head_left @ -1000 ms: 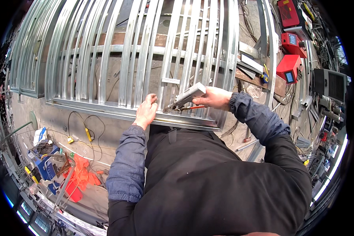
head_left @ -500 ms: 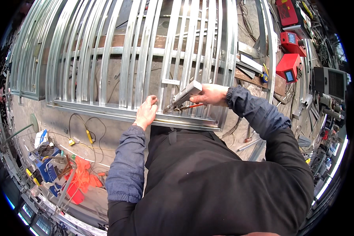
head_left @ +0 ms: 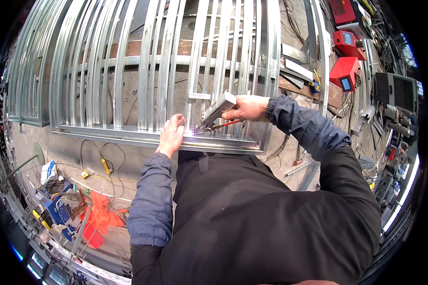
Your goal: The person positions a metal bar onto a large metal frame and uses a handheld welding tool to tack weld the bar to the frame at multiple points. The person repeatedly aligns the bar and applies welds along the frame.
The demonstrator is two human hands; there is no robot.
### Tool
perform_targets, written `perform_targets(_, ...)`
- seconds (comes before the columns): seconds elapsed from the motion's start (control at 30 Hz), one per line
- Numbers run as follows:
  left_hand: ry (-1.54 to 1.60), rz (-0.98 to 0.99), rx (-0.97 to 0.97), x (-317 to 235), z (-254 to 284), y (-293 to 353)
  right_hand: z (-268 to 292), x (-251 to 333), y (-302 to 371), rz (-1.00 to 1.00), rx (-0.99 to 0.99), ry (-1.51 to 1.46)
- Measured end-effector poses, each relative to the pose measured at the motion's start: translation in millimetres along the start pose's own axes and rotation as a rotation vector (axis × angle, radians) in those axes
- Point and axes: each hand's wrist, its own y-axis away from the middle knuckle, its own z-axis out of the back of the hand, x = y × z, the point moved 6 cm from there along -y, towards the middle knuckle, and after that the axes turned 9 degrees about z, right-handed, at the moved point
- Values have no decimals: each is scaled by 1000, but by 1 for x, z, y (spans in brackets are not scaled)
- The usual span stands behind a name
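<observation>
A large frame of silvery metal bars (head_left: 128, 80) lies flat in front of me. My right hand (head_left: 247, 108) grips a grey hand-held welding torch (head_left: 216, 110), its tip angled down to the left onto the frame's near rail (head_left: 104, 135). A small bright violet glow (head_left: 195, 134) shows at the tip. My left hand (head_left: 171, 135) lies flat on the near rail, fingers together, just left of the glow.
Red machines (head_left: 343, 72) and a grey box unit (head_left: 397, 92) stand at the right. Loose metal sections (head_left: 295, 53) lie beside the frame. On the floor at lower left are cables (head_left: 100, 159), orange cloth (head_left: 100, 216) and blue tools (head_left: 57, 209).
The torch tip has come down closer to the near rail and a violet glow now shows there. My left hand stays on the rail.
</observation>
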Motion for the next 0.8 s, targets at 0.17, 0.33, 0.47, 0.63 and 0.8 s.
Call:
perform_targets(0.17,14,-15,-11,-1,1,1,-1,-5,-2,12,14,-25)
perform_targets(0.33,41,-28,-18,-2,0,0,-3,-14,-4,43,-9,10)
perform_targets(0.47,38,-24,-21,-1,-1,0,-1,-3,0,11,15,-17)
perform_targets(0.63,19,-68,-10,-2,0,-1,1,0,1,1,38,12)
perform_targets(0.8,24,-58,-27,1,-2,-2,-1,-5,1,0,13,-47)
